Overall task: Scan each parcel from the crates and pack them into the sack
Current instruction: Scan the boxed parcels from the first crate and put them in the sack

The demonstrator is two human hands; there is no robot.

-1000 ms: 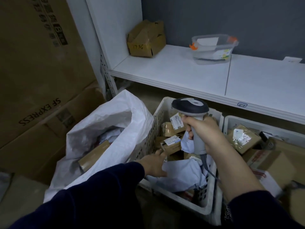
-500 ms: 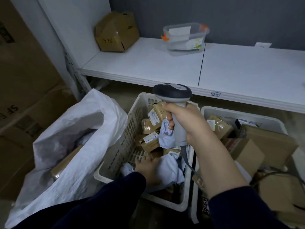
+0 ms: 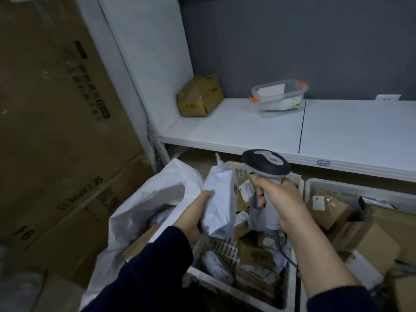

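A person's left hand (image 3: 191, 217) grips a white poly-mailer parcel (image 3: 219, 203) above the left crate (image 3: 227, 287), just left of the barcode scanner (image 3: 267, 176) clasped in the right hand (image 3: 281, 201).

It is dim and bluish here, with soft light that makes the top of the white shelf (image 3: 236, 129) the brightest patch and leaves the big cartons (image 3: 56, 113) on my left murky brown. The white parcel (image 3: 219, 206) in my left hand (image 3: 193, 216) is smeared with blur, while the scanner (image 3: 266, 164) in my right hand (image 3: 282, 203) reads a little crisper. The wide lens leans the shelf post (image 3: 139, 70) and carton edges outward, and the lower corners go dark and soft.
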